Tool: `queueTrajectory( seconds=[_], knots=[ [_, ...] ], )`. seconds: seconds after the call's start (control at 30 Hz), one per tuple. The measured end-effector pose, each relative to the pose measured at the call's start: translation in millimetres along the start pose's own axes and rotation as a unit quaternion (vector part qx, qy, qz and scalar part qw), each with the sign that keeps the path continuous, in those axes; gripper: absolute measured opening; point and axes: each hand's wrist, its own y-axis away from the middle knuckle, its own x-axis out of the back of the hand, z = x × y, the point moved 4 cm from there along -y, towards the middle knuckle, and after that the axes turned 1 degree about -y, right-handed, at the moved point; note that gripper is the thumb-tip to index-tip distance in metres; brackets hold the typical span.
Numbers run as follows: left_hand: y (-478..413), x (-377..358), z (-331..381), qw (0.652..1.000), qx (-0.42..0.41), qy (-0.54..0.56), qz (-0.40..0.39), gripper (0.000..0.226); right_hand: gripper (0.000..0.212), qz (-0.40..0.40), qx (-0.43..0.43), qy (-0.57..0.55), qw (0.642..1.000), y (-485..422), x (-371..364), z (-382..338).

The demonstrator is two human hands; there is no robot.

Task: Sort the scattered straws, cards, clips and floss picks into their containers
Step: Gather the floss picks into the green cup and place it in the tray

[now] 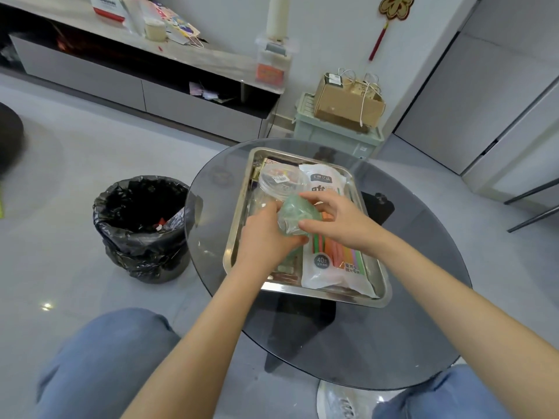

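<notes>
— What's nearest on your feed?

— The glass table [393, 343], with one steel tray [326, 293] on it, near rim toward my knees. Both hands are over the tray.

— Holding what?

— One green see-through pouch [295, 216]. My left hand [266, 234] curls round its near-left side, and my right hand [338, 219] grips the opposite edge between thumb and fingers. I judge the two-sided hold is for pulling the mouth open so loose pieces can go in. Which pieces belong in it, I cannot tell.

— And the straws?

— One white straw packet [323, 267] lies flat along the tray's right side, passing under my right hand, with coloured straws showing through its window. They overlap, so I can't count them. Lying flat, it leaves the hands room above, I'd say.

— Further back?

— One clear round tub [278, 182] at the tray's far left, just beside the packet's top end, probably parked there as another container. Dark flat pieces, perhaps cards, lie along the tray's left and near edges, too hidden to count. I can't make out any clips or floss picks.

— Beyond the table?

— One bin [142, 228] with a black liner, on the floor to the left, well apart from the tray.
</notes>
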Motion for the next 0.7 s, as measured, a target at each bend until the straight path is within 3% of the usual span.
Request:
queueTrajectory(
  seconds=[0.17, 0.27, 0.47, 0.7],
  knots=[
    [-1.6, -1.9, -3.3, 1.000, 0.004, 0.025, -0.001, 0.055, 0.058, -0.020, 0.033, 0.045, 0.998, 4.5, 2.7, -6.0],
    [-2.1, -3.4, -6.7, 0.999, 0.007, 0.043, -0.008, 0.049, 0.055, 0.010, 0.034, 0.003, 0.999, 4.8, 7.9, -6.6],
    [-3.5, 1.0, -16.3, 0.998, 0.013, 0.052, -0.041, 0.062, 0.054, 0.036, 0.030, -0.031, 0.998, 12.3, 13.9, 3.9],
    [-4.5, 6.2, -12.4, 0.996, 0.022, 0.088, -0.015, 0.043, 0.057, 0.041, 0.073, -0.040, 0.996, 19.9, 0.5, 5.5]
  ],
)
